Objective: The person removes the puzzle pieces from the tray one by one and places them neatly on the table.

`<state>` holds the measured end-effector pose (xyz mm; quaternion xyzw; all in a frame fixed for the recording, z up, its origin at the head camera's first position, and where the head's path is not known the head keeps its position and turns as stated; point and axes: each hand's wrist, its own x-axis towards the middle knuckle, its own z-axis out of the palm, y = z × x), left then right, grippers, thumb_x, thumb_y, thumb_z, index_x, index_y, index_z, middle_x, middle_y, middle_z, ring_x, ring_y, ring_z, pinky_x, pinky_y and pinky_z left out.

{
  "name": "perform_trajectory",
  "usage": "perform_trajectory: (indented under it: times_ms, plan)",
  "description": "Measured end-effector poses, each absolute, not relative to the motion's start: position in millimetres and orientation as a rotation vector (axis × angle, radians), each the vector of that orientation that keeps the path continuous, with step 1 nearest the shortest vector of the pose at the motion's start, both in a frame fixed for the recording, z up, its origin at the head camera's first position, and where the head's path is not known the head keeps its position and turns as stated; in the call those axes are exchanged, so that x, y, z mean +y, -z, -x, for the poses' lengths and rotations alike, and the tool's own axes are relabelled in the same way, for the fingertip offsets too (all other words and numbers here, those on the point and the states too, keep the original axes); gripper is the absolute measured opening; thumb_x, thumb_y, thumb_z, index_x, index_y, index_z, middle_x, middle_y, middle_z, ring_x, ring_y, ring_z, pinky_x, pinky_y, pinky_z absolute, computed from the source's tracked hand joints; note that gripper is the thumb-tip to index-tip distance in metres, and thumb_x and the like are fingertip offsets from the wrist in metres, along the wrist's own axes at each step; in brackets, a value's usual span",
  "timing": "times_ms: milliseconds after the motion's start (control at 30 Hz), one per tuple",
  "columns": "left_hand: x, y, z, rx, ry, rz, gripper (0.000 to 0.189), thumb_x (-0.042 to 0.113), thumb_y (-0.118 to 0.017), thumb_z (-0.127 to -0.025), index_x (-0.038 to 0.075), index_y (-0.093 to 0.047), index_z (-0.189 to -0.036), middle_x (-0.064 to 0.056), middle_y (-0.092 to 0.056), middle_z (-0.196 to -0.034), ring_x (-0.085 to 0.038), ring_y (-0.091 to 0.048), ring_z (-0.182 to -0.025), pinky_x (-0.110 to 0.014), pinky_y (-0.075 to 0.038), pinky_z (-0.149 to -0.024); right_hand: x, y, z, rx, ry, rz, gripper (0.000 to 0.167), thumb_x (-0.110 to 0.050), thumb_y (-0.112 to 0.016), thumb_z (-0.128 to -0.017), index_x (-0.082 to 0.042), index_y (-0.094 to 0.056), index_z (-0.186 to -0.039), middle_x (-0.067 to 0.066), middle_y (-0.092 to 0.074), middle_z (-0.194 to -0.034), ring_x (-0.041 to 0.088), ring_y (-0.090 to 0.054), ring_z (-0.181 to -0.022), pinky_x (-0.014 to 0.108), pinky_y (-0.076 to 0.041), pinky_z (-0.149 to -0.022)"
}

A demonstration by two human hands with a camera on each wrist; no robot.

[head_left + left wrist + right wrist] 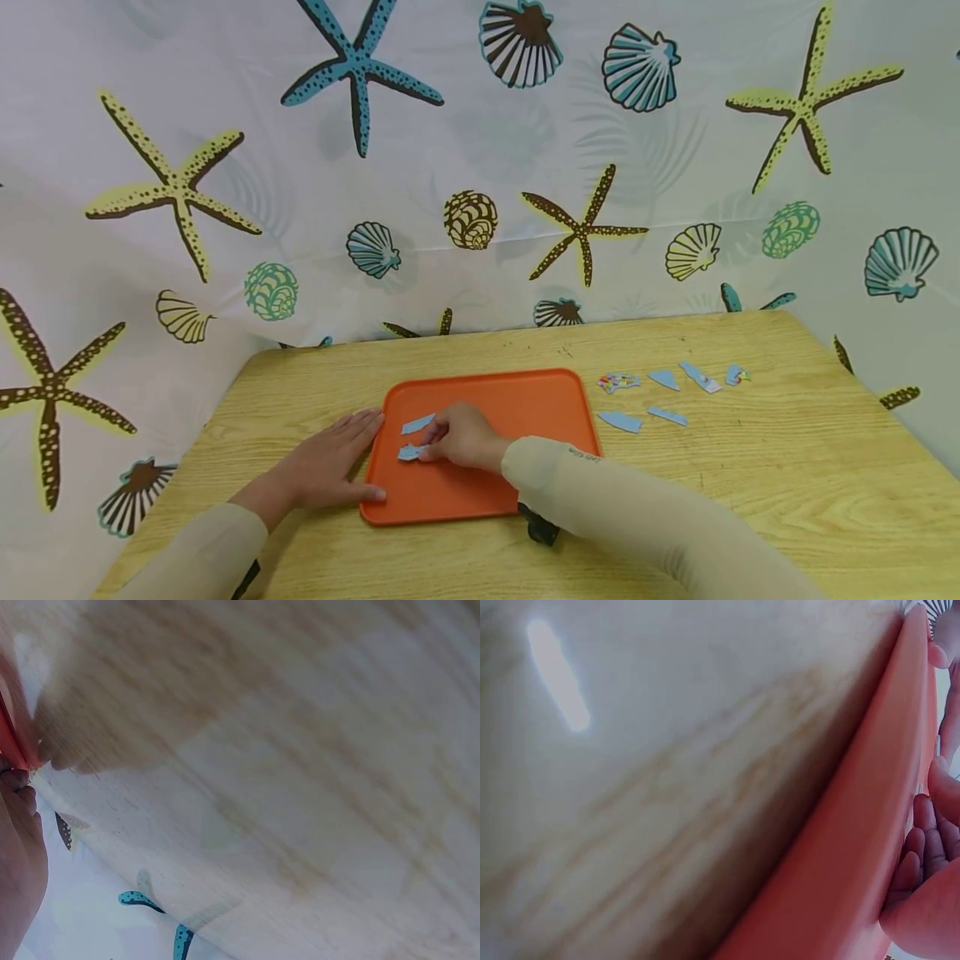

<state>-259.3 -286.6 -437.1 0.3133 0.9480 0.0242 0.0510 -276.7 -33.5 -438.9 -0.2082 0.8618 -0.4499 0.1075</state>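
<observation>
An orange tray [495, 492] lies on the wooden table, its rim close up in the right wrist view. My left hand [330, 462] rests at the tray's left edge, fingers extended and thumb over the rim; only part of this hand [19, 855] shows in the left wrist view. Over the tray, my right hand [465, 437] pinches a small flat light-blue picture piece [409, 452] between thumb and fingers, which partly cover it. Just behind it on the tray lies a light-blue strip [417, 424]. The right wrist view shows my right hand [930, 900] with curled fingers, but not the piece.
Right of the tray, several flat pieces lie on the table [750, 483]: a multicoloured one [619, 382], a pointed blue one [664, 379], a long strip [701, 377], and others. A white cloth [420, 183] printed with starfish and shells hangs behind the table.
</observation>
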Motion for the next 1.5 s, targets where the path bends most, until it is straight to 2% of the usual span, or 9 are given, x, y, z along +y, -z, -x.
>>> perform_trajectory:
  times_ms: [300,633,967,1500]
  plan:
    - [-287.1,438.9,260.5,2.891,-0.077,-0.940,0.112,0.080,-0.048,-0.080,-0.001,-0.022,-0.153,-0.014,-0.022,-0.158,-0.031,-0.018,-0.145,-0.049,-0.017,-0.116,-31.2,438.5,276.3,2.497,1.413,0.621,0.004,-0.017,-0.080,-0.082,-0.014,-0.078,-0.084,-0.011,-0.066,-0.074,0.004,-0.057,-0.080,0.021,-0.049,-0.069]
    - [-287.4,439.5,260.3,2.885,-0.082,-0.947,0.112,0.080,-0.047,-0.080,-0.002,-0.022,-0.153,-0.015,-0.022,-0.158,-0.032,-0.018,-0.145,-0.050,-0.017,-0.116,-29.6,440.0,276.1,2.415,1.512,0.609,0.006,-0.017,-0.080,-0.082,-0.012,-0.078,-0.086,-0.008,-0.067,-0.074,0.006,-0.056,-0.074,0.021,-0.046,-0.059]
    - [-288.9,439.7,260.5,2.896,-0.070,-0.942,0.112,0.080,-0.048,-0.080,-0.001,-0.023,-0.153,-0.013,-0.023,-0.158,-0.031,-0.019,-0.145,-0.049,-0.018,-0.115,-24.5,433.0,270.0,2.367,1.569,0.595,0.004,-0.013,-0.079,-0.082,-0.012,-0.077,-0.086,-0.006,-0.068,-0.076,0.007,-0.056,-0.071,0.020,-0.044,-0.057]
    - [-288.3,440.7,260.8,2.894,-0.056,-0.957,0.112,0.081,-0.046,-0.080,-0.001,-0.023,-0.153,-0.014,-0.023,-0.158,-0.032,-0.019,-0.145,-0.049,-0.019,-0.116,7.2,412.7,267.7,2.465,1.656,0.537,0.008,-0.013,-0.080,-0.080,-0.012,-0.076,-0.087,-0.005,-0.067,-0.079,0.011,-0.062,-0.073,0.026,-0.052,-0.065]
